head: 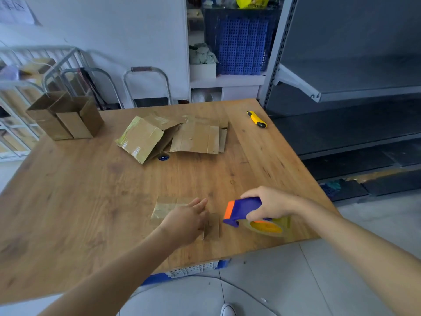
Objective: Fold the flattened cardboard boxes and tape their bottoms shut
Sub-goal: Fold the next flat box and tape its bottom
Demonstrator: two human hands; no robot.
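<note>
Right hand (272,205): fingers wrapped round the dispenser (245,210), lower right.
Left hand (185,222): fingers extended and loose on a blurred small box (167,208), lower centre. Clear tape crosses its upturned face; taping looks near done.
Two erected boxes (66,119): upper left of the surface (91,201).
Flat pile (182,135): centre, unfolded, left to do.
Knife (256,119): upper right.

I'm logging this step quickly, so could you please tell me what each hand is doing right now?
Left hand: open, fingers straight, over the small cardboard box.
Right hand: gripping the tape dispenser.
</note>
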